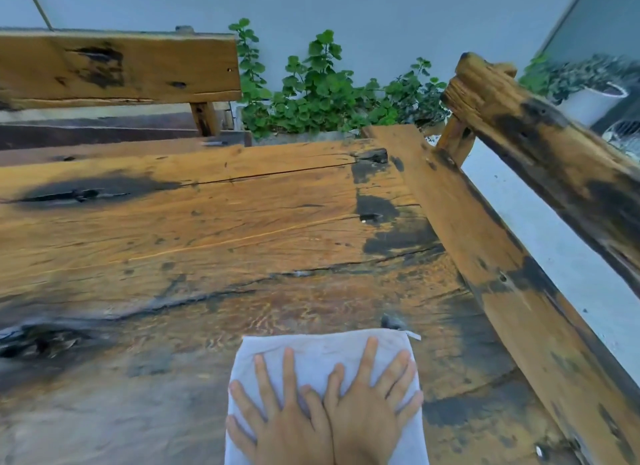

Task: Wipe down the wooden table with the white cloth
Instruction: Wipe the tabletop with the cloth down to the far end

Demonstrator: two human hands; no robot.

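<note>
Fingers splayed flat, both hands on white cloth

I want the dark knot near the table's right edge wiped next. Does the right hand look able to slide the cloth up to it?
Probably yes. The right hand lies flat on the cloth, and only bare table lies between it and the knot.

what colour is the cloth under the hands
White, with a faint blue-grey cast; the cloth shows in the head view.
</note>
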